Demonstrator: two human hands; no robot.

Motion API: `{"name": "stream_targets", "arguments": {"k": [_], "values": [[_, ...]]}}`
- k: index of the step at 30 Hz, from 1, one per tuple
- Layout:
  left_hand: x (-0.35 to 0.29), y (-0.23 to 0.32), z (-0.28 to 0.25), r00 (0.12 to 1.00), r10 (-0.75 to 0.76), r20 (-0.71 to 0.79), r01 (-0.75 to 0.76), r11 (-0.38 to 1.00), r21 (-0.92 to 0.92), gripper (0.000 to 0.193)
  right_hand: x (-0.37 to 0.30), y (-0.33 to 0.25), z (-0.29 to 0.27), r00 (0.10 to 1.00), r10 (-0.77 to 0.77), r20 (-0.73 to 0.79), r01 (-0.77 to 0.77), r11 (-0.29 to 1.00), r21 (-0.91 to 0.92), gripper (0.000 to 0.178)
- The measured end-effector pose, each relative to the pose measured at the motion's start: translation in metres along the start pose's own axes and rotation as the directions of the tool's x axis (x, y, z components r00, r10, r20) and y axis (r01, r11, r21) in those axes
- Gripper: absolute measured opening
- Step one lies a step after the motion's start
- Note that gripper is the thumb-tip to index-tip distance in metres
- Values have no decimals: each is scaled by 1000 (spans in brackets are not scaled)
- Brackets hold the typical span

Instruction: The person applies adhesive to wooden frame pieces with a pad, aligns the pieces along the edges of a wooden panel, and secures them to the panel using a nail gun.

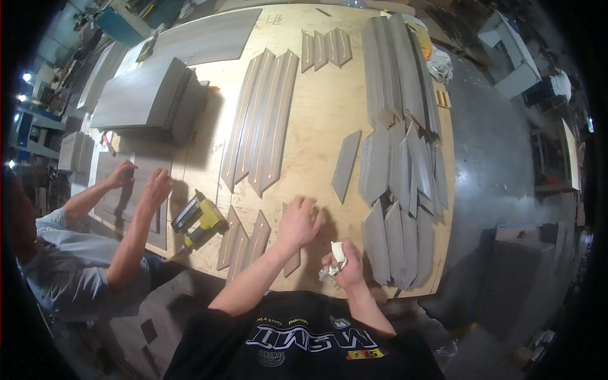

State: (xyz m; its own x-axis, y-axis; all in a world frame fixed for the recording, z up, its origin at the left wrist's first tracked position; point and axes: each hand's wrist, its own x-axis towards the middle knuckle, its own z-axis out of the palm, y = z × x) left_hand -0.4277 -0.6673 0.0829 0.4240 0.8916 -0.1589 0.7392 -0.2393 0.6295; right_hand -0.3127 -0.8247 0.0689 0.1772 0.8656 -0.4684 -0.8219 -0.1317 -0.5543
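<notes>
My left hand (302, 220) is over the near middle of the plywood table (316, 136), fingers bent and slightly apart, with nothing seen in them. A grey angled-end slat (292, 263) lies partly hidden beneath that hand and wrist. To its right, my right hand (347, 265) is closed round a crumpled white object (339, 252); its kind is not clear. Left of my left arm lie short slats (240, 247) with pale glue-like lines along them. Longer slats (261, 120) with the same lines lie farther off. A single bare slat (346, 166) rests ahead of my right hand.
Piled grey slats (399, 152) line the table's right side. A yellow-green nail gun (204, 221) lies at left, beside a co-worker's hands (158, 187) over a grey panel (126, 202). Behind it rises a stack of panels (142, 95). More lined slats (326, 49) lie far off.
</notes>
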Motion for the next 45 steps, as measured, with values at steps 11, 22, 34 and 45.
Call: {"name": "stream_targets", "arguments": {"k": [11, 22, 34, 45], "values": [[112, 47, 61, 998, -30, -59, 42, 977, 207, 46, -39, 2, -14, 982, -139, -131, 136, 990, -29, 32], [-72, -20, 25, 916, -207, 342, 291, 933, -214, 57, -29, -4, -4, 988, -89, -127, 69, 986, -153, 34], [-123, -53, 24, 863, 471, 183, -500, 846, 184, 58, 42, -1, 8, 965, -155, -212, 12, 832, -554, 32], [-145, -88, -12, 941, 320, 107, -338, 892, 301, 56, 39, 31, 9, 963, -153, -221, -36, 740, -671, 31]]}}
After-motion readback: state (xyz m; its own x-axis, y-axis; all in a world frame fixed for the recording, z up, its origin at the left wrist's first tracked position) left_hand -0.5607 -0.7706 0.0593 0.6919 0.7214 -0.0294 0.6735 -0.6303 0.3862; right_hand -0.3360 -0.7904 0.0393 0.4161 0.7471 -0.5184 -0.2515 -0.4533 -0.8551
